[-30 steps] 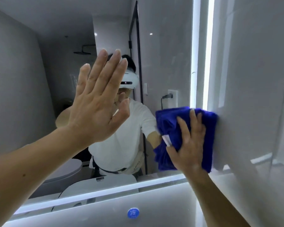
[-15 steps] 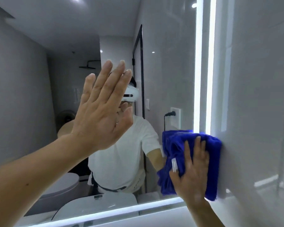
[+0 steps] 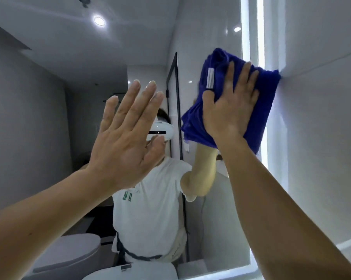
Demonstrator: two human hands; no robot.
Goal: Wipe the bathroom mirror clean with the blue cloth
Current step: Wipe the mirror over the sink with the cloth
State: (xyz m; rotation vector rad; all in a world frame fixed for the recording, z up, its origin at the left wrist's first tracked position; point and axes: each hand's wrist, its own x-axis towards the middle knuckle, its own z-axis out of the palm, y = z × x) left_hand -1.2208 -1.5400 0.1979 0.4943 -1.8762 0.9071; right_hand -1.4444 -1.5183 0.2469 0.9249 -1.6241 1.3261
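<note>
The bathroom mirror (image 3: 49,98) fills most of the head view and reflects the room and the person. A folded blue cloth (image 3: 265,102) with a white label lies flat against the glass high on the right, close to the lit vertical strip at the mirror's edge. My right hand (image 3: 231,110) presses the cloth onto the mirror with straight, spread fingers. My left hand (image 3: 126,138) is raised flat with straight fingers at the middle of the mirror, palm toward the glass; whether it touches the glass I cannot tell.
A white tiled wall (image 3: 322,138) stands right of the mirror, meeting it at the lit strip (image 3: 260,27). The mirror's bottom edge (image 3: 211,276) glows white. Reflected in the glass are a toilet (image 3: 69,257) and a black-framed glass door (image 3: 175,81).
My right hand has slid the blue cloth up the mirror's right side, from near the bottom edge to high up. The view has tilted upward. My left hand keeps its flat pose.
</note>
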